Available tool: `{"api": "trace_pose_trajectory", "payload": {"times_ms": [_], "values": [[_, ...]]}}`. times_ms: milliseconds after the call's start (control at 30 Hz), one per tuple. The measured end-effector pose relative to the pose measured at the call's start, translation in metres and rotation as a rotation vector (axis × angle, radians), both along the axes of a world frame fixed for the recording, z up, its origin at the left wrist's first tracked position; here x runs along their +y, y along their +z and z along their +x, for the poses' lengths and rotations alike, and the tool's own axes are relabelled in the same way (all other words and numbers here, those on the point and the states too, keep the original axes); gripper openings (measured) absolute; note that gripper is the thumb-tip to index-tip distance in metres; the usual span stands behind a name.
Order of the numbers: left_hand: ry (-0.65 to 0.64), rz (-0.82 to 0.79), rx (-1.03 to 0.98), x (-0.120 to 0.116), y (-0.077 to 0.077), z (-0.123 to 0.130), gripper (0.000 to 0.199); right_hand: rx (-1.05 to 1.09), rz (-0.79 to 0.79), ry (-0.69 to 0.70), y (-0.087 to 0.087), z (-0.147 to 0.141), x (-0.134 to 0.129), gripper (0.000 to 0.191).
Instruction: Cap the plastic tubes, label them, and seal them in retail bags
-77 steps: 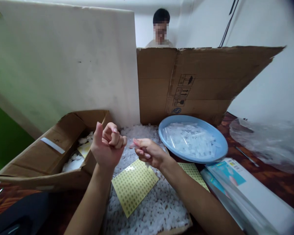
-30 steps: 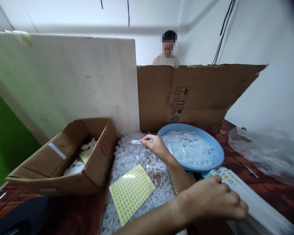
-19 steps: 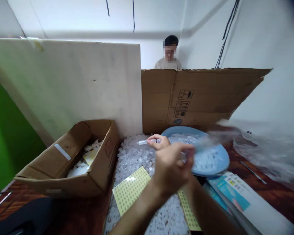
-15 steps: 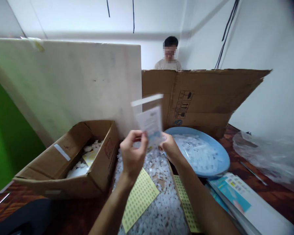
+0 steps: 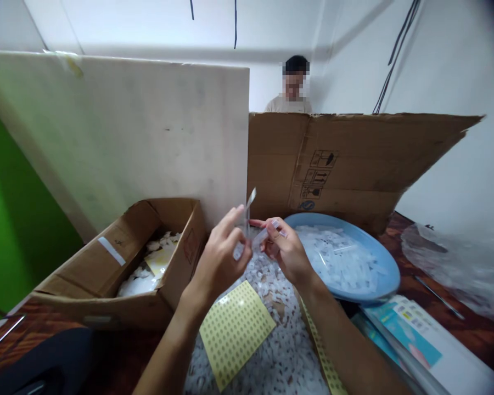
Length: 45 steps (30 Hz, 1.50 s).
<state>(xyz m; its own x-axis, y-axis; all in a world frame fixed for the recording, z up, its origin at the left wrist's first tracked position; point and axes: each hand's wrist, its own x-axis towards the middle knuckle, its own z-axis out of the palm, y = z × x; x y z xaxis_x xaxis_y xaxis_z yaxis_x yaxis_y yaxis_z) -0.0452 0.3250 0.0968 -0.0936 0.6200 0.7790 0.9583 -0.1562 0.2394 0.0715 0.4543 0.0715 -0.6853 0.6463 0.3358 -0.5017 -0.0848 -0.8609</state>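
My left hand [image 5: 226, 241] is closed in a pinch on a thin clear packet [image 5: 251, 198], turned nearly edge-on, so its printed insert barely shows. Close on its right is my right hand [image 5: 286, 247]. Its index finger reaches to the packet, and its curled fingers hold a small translucent plastic piece [image 5: 275, 224] whose exact kind I cannot make out. Below both hands, a yellow sheet of small round stickers [image 5: 237, 332] lies on a heap of small whitish translucent bits [image 5: 290, 340]. A second dotted yellow sheet [image 5: 318, 340] is partly behind my right forearm.
On the left stands an open cardboard box [image 5: 181, 274] with white and yellow scraps inside. A blue basin [image 5: 389, 280] of translucent pieces is at right, near flat printed packages [image 5: 432, 340] and clear plastic film [image 5: 448, 263]. Behind a cardboard panel [image 5: 354, 159] is another person [image 5: 290, 104].
The packet has turned from facing me to nearly edge-on. My right hand has rotated, its index finger now extended toward the packet. The view has shifted slightly left.
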Motion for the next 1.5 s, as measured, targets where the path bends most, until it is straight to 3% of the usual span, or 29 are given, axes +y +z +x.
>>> {"api": "trace_pose_trajectory", "payload": {"times_ms": [67, 133, 200, 267, 333, 433, 500, 667, 900, 1233, 1333, 1500], "values": [[-0.141, -0.123, -0.047, 0.002, -0.005, 0.003, 0.014, 0.029, -0.060, 0.037, -0.002, -0.002, -0.004, 0.030], [-0.232, -0.133, -0.197, 0.007, -0.010, 0.003, 0.022, 0.043, -0.094, 0.062, -0.006, -0.003, -0.005, 0.028], [-0.261, -0.044, -0.382, 0.012, -0.015, 0.001, 0.025, 0.044, -0.079, 0.067, -0.009, -0.004, -0.004, 0.027], [-0.248, 0.076, -0.577, 0.016, -0.018, -0.004, 0.016, 0.045, -0.014, 0.050, -0.010, -0.003, -0.002, 0.026], [-0.241, 0.101, -0.802, 0.017, -0.020, -0.009, 0.038, 0.049, 0.064, 0.036, -0.006, 0.000, -0.002, 0.026], [-0.299, -0.157, -1.095, 0.015, -0.020, -0.017, 0.042, 0.017, 0.185, 0.041, 0.003, 0.007, -0.002, 0.026], [-0.354, -0.291, -1.185, 0.011, -0.019, -0.021, 0.038, -0.024, 0.243, -0.009, 0.008, 0.011, 0.000, 0.026], [-0.480, -0.213, -1.360, 0.001, -0.013, -0.023, 0.035, 0.046, 0.190, -0.242, 0.015, 0.020, 0.016, 0.031], [-0.507, -0.430, -1.377, -0.004, -0.004, -0.014, 0.046, 0.216, 0.006, -0.346, 0.021, 0.025, 0.023, 0.041], [-0.429, -0.366, -1.365, 0.000, -0.001, -0.017, 0.045, 0.085, 0.167, -0.272, 0.001, 0.015, 0.023, 0.025], [-0.424, -0.339, -1.358, -0.001, -0.001, -0.017, 0.043, -0.002, 0.273, -0.190, -0.002, 0.016, 0.023, 0.014], [-0.424, -0.357, -1.289, -0.003, 0.000, -0.016, 0.039, -0.085, 0.526, 0.103, 0.004, 0.024, 0.022, 0.033]]}}
